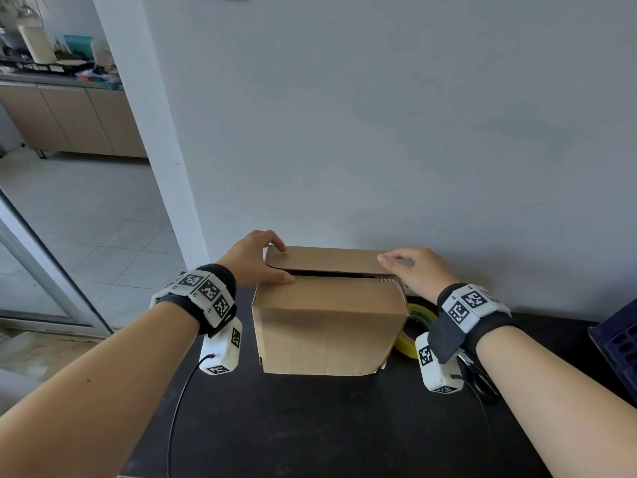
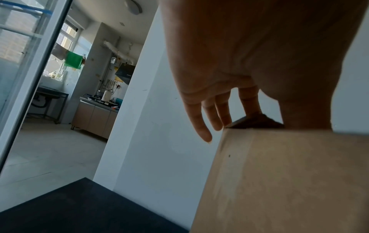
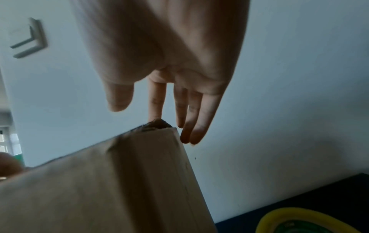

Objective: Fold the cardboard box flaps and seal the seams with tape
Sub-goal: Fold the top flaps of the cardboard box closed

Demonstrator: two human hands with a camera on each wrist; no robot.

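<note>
A brown cardboard box (image 1: 327,326) stands on the black table (image 1: 310,429) against the wall. Its far flap (image 1: 327,258) and near flap (image 1: 327,288) lie almost flat, with a narrow dark gap between them. My left hand (image 1: 262,260) rests on the top left corner, fingers on the far flap and thumb on the near flap. My right hand (image 1: 410,267) presses the far flap at the top right corner with straight fingers. The left wrist view shows the fingertips (image 2: 251,108) touching the box (image 2: 289,181) top. In the right wrist view one finger (image 3: 156,107) touches the box (image 3: 99,181) corner.
A yellow tape roll (image 1: 415,331) lies just right of the box, also low in the right wrist view as tape roll (image 3: 299,220). Black scissors (image 1: 482,381) lie under my right forearm. A dark blue crate (image 1: 617,346) sits at the table's right edge. The wall is right behind the box.
</note>
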